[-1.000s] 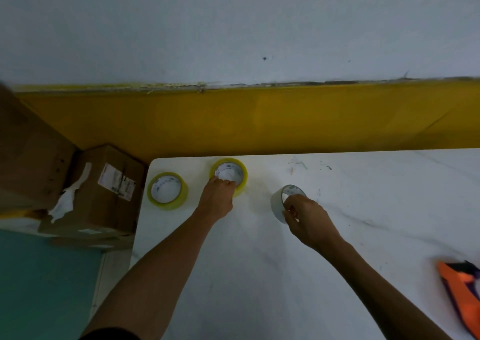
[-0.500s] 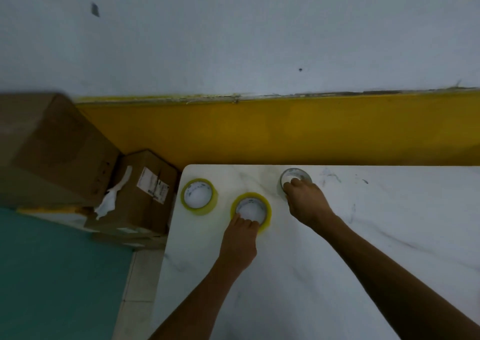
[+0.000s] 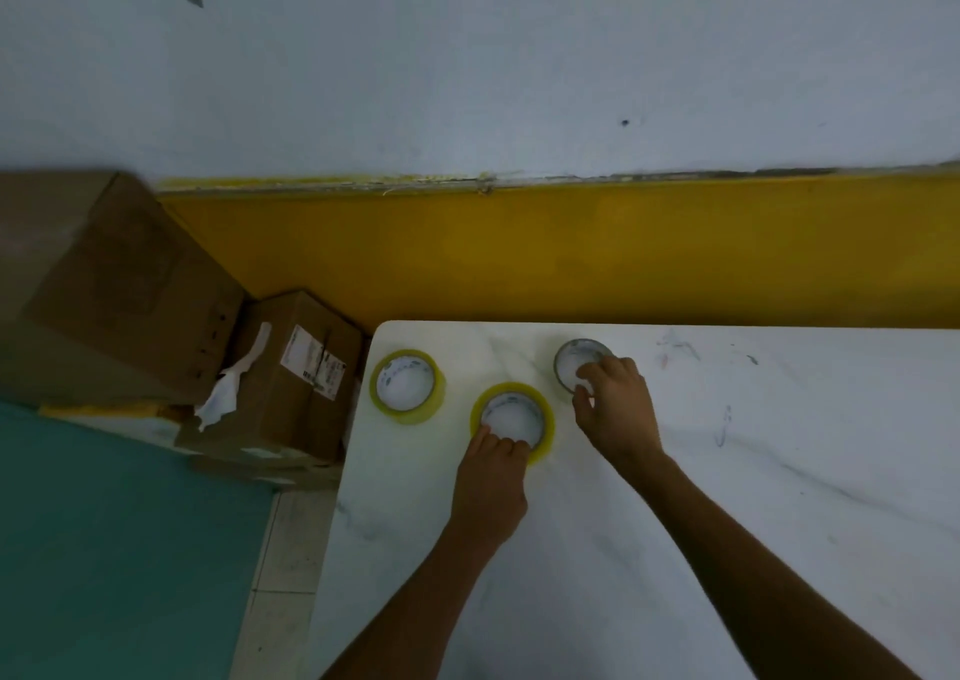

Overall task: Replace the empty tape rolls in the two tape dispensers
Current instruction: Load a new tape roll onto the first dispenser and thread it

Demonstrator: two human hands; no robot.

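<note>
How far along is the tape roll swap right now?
Done: nothing confirmable, since no dispenser is in view. In hand: the left hand has its fingers on the near yellow tape roll, and the right hand touches the thin grey roll, likely an emptied core. A second yellow roll lies untouched on the table. Left: seemingly loading rolls into both dispensers.

White marbled table [image 3: 675, 523]; two cardboard boxes [image 3: 296, 367] on the teal floor [image 3: 104, 549] beside it; yellow wall band [image 3: 571, 253] behind.

Both forearms outstretched, left hand [image 3: 491, 482] and right hand [image 3: 618, 409] each in a curled-finger grip.
</note>
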